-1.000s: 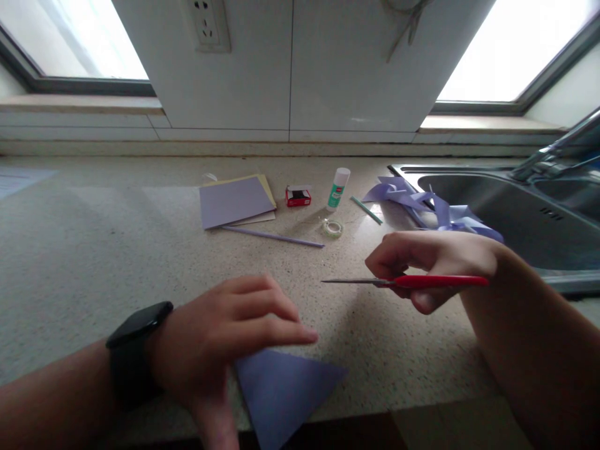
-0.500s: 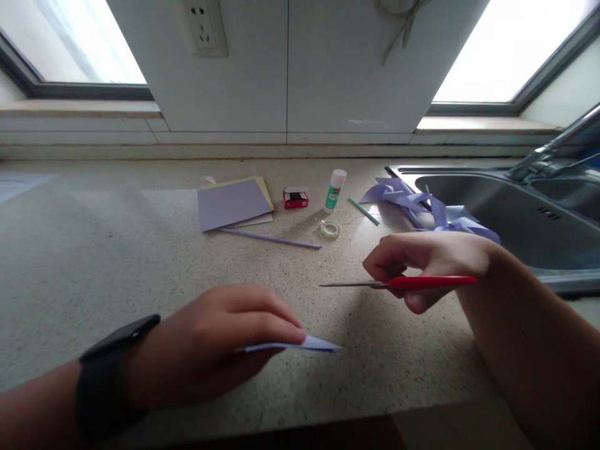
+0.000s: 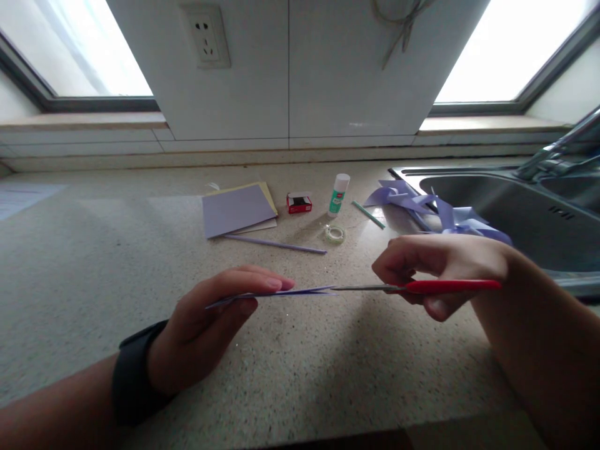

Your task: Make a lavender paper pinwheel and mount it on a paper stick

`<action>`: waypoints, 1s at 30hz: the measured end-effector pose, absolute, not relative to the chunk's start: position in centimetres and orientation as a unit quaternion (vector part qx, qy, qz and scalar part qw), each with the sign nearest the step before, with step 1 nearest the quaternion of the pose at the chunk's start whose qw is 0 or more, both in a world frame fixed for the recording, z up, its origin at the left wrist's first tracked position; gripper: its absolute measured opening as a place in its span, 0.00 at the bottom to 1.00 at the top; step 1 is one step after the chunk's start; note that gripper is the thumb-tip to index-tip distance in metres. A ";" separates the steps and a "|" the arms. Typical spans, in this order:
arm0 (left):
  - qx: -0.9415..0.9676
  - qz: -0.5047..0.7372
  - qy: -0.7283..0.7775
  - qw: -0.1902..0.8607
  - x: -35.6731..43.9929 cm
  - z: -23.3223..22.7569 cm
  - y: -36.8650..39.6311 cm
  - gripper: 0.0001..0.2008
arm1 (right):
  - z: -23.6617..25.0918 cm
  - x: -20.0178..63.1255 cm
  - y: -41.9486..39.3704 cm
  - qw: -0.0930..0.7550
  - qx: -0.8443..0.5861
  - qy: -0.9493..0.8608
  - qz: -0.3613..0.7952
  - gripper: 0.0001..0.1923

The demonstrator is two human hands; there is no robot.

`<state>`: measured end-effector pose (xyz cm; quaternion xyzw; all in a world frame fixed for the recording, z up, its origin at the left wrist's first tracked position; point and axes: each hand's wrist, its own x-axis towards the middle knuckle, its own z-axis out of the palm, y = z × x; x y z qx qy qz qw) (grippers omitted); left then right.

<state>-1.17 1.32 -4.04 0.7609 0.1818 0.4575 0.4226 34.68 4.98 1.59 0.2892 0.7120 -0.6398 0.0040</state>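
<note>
My left hand (image 3: 220,312) pinches a folded purple paper (image 3: 300,292) between thumb and fingers, above the counter. The paper is seen nearly edge-on, with its layers slightly apart at the right end. My right hand (image 3: 435,265) grips red-handled scissors (image 3: 450,286), held level with the blades pointing left. The blade tips meet or nearly meet the paper's right end; whether they touch cannot be told. Behind the hands lie a roll of clear tape (image 3: 335,234), a thin purple paper stick (image 3: 281,244) and a glue stick (image 3: 339,195) standing upright.
A stack of purple and yellow paper (image 3: 239,209) lies at the back, beside a small red box (image 3: 299,202). A short green stick (image 3: 369,215) is right of the glue stick. Purple paper pinwheels (image 3: 454,219) rest by the steel sink (image 3: 492,194). A white sheet (image 3: 28,197) lies far left.
My left hand has raised the folded paper from low over the counter up to the scissor tips. The scissors have shifted slightly right, and the view has tilted a little.
</note>
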 end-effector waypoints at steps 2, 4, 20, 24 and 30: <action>0.761 0.460 0.177 0.421 -1.3 -4.1 1.3 0.16 | 1.6 34.6 4.9 0.001 0.293 0.718 -0.632 0.26; 0.761 0.462 0.174 0.421 -1.3 -4.1 1.2 0.16 | 1.7 34.4 4.8 -0.001 0.295 0.724 -0.623 0.27; 0.796 0.447 0.144 0.382 -1.0 -3.5 1.7 0.16 | 1.8 34.2 4.7 -0.015 0.316 0.714 -0.625 0.24; 0.795 0.446 0.134 0.388 -1.0 -3.6 1.8 0.18 | 1.7 33.9 4.5 -0.031 0.299 0.722 -0.623 0.24; 0.797 0.443 0.119 0.393 -1.1 -3.8 2.0 0.19 | 1.9 33.6 4.4 -0.039 0.291 0.725 -0.623 0.24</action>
